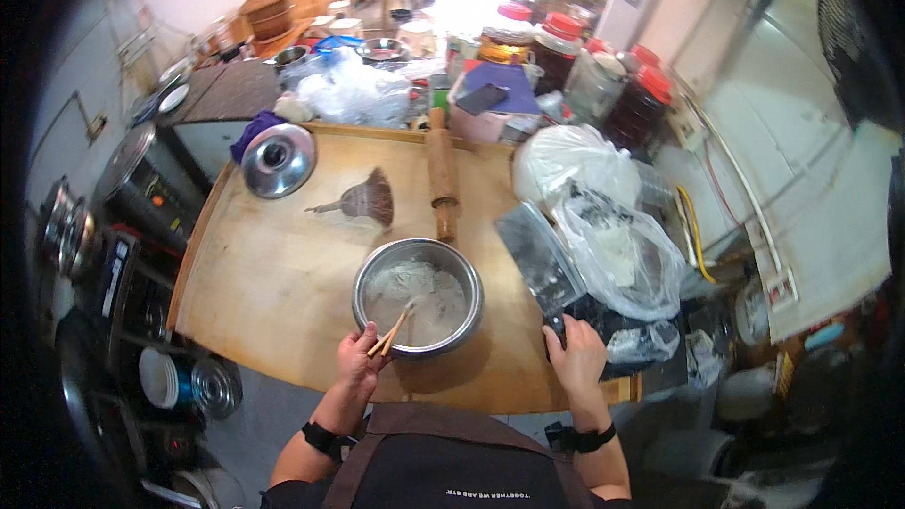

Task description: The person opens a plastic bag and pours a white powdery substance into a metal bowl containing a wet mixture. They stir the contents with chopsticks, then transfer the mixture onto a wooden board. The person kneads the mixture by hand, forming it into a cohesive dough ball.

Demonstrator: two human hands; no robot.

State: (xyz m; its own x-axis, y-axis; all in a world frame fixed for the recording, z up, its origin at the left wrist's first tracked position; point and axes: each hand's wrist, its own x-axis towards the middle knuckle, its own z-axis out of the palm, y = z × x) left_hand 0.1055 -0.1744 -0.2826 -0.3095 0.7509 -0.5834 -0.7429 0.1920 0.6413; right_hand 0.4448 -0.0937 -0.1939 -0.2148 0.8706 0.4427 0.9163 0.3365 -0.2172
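A steel bowl [476, 311] stands near the front of the wooden board, with pale flour [406, 279] in it. Wooden chopsticks [393, 334] lean out of the flour over the near rim. My left hand [359, 364] grips the bowl's near left rim, its thumb close to the chopsticks' ends. On the right, my right hand [578, 357] is closed around the black handle of a broad-bladed cleaver [541, 254]. The blade points away from me and has whitish dust on it. Beside it lies an open plastic bag of flour [622, 254].
The wooden board [283, 276] has a raised back edge. On it are a rolling pin [443, 170], a small hand brush [369, 199] and a metal lid [279, 159]. A tied white bag [576, 162] and red-lidded jars [558, 49] stand at the back right.
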